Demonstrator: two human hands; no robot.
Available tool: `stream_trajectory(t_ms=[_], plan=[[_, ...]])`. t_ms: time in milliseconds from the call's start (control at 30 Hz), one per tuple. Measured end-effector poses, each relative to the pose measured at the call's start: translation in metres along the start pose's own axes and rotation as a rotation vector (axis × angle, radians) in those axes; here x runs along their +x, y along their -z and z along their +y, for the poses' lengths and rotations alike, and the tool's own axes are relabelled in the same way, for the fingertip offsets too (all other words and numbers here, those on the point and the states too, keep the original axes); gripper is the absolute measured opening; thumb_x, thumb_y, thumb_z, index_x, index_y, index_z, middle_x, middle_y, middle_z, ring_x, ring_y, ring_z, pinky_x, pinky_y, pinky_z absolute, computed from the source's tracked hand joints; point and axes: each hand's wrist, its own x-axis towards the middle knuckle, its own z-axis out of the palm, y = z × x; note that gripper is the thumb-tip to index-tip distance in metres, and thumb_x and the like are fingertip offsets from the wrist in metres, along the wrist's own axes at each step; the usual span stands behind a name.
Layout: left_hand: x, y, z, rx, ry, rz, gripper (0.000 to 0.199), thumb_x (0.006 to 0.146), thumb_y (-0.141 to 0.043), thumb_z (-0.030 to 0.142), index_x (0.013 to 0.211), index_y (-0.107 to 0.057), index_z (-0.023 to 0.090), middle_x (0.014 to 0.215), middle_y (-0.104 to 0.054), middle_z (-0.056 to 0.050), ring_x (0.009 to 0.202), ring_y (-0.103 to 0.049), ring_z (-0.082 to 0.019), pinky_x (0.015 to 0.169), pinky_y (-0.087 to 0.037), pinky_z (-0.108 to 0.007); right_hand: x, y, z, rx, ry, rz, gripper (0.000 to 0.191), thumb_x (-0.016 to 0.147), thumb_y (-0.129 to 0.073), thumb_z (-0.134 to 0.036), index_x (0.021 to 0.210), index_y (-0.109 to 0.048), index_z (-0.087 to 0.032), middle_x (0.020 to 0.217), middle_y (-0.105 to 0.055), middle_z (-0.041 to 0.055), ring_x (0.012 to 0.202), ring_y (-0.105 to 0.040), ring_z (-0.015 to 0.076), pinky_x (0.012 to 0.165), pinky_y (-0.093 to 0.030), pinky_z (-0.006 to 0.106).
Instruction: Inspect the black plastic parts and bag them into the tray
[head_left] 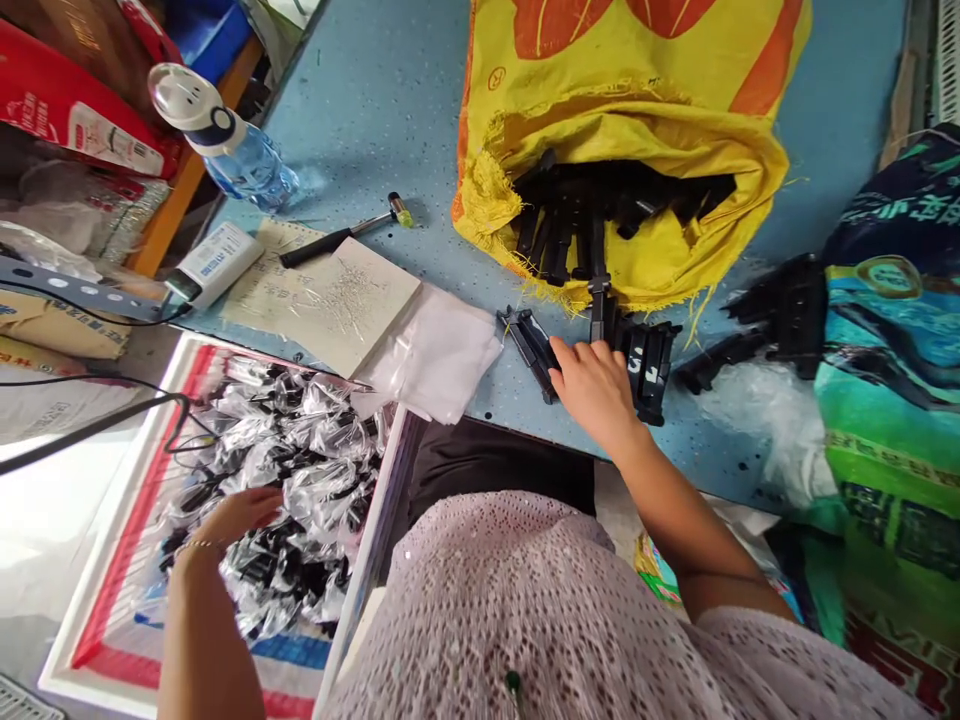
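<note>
Black part (531,352): on the blue table (337,110), at the right hand (596,400), lying tilted, no bag on it.

Head view, 12 = top of frame, clock centred on that part:
- Right hand: fingers half curled, index and thumb against the part's near side. Can't tell if they're closed on it.
- Left hand (244,515): at 8, low over the basket (375,540). Fingers loosely extended, no grip visible.
- Done side: bagged parts (322,490) at 8, piled across much of the basket, each black piece in clear film where I can make it out.
- Left side: parts inside the yellow sack (645,80) at 1, bare. More loose parts (652,370) at 3, also bare.
- Clear bags (435,360) stacked at 9, metal pins (349,295) on a card beyond.

My read: well along, not finished. Sizeable bagged lot, plenty unbagged. Total unknown; sack depth hidden.
</note>
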Motion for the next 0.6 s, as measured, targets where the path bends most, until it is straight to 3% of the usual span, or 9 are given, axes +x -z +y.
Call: stream_trajectory(t_ms=[67,133,200,233,300,400,500,600], plan=[[0.016,-0.016,0.061,-0.139,-0.109,-0.115,0.062,0.075,-0.068,0.076,0.094,-0.079,0.018,0.086,-0.081,-0.008,0.076,-0.078,-0.024,0.076,-0.067,-0.037,-0.001,-0.001,-0.007,0.034,0.008,-0.087,0.048,0.103,-0.050,-0.021,0.148,-0.048,-0.005,0.106,-0.073,0.0210,0.101,-0.066,0.0345,0.083,-0.046,0.042],[0.031,-0.044,0.138,-0.197,-0.426,-0.129,0.047,0.092,-0.064,0.058,0.109,-0.078,0.017,0.095,-0.080,-0.010,0.081,-0.078,-0.021,0.082,-0.066,-0.035,0.000,-0.002,-0.010,0.078,-0.036,-0.149,0.045,0.102,-0.048,-0.018,0.144,-0.050,-0.002,0.110,-0.073,0.0240,0.099,-0.070,0.0343,0.081,-0.049,0.041],[0.050,-0.079,0.212,-0.148,-0.746,0.111,0.033,0.100,-0.058,0.041,0.109,-0.078,0.017,0.101,-0.077,-0.012,0.091,-0.075,-0.020,0.091,-0.063,-0.037,0.000,-0.003,-0.006,0.168,-0.076,-0.164,0.038,0.102,-0.048,-0.017,0.136,-0.056,-0.005,0.114,-0.073,0.0242,0.101,-0.072,0.0353,0.081,-0.052,0.042],[0.060,-0.095,0.243,-0.074,-0.820,0.236,0.026,0.099,-0.060,0.034,0.106,-0.077,0.016,0.107,-0.075,-0.014,0.097,-0.074,-0.023,0.094,-0.062,-0.040,-0.001,-0.004,-0.002,0.245,-0.084,-0.161,0.034,0.101,-0.049,-0.018,0.133,-0.059,-0.008,0.115,-0.073,0.0225,0.102,-0.072,0.0355,0.083,-0.053,0.043],[0.081,-0.119,0.282,0.077,-0.804,0.372,0.009,0.092,-0.069,0.022,0.091,-0.072,0.013,0.106,-0.071,-0.017,0.099,-0.071,-0.027,0.092,-0.060,-0.044,-0.006,-0.008,0.009,0.471,-0.104,-0.139,0.030,0.099,-0.054,-0.022,0.127,-0.063,-0.015,0.116,-0.074,0.0173,0.106,-0.072,0.0346,0.089,-0.055,0.045],[0.105,-0.125,0.293,0.026,-0.672,0.372,0.014,0.082,-0.075,0.012,0.075,-0.063,0.016,0.091,-0.069,-0.011,0.085,-0.067,-0.024,0.081,-0.057,-0.039,-0.013,-0.014,0.021,1.006,-0.162,-0.093,0.030,0.095,-0.062,-0.031,0.124,-0.063,-0.024,0.115,-0.075,0.0091,0.108,-0.071,0.0290,0.093,-0.057,0.045],[0.113,-0.109,0.278,-0.353,-0.505,0.232,0.019,0.077,-0.079,0.021,0.075,-0.060,0.018,0.073,-0.065,-0.003,0.065,-0.060,-0.017,0.064,-0.050,-0.031,-0.010,-0.016,0.013,1.609,-0.190,-0.152,0.032,0.088,-0.072,-0.043,0.114,-0.064,-0.025,0.107,-0.073,0.0052,0.095,-0.070,0.0216,0.080,-0.060,0.036],[0.113,-0.098,0.270,-0.753,-0.426,0.110,0.030,0.069,-0.082,0.023,0.079,-0.054,0.020,0.071,-0.066,0.000,0.063,-0.062,-0.014,0.062,-0.050,-0.027,0.010,-0.015,-0.016,2.010,-0.147,-0.322,0.035,0.078,-0.085,-0.044,0.099,-0.065,-0.024,0.092,-0.068,0.0004,0.077,-0.065,0.0145,0.066,-0.056,0.026]])
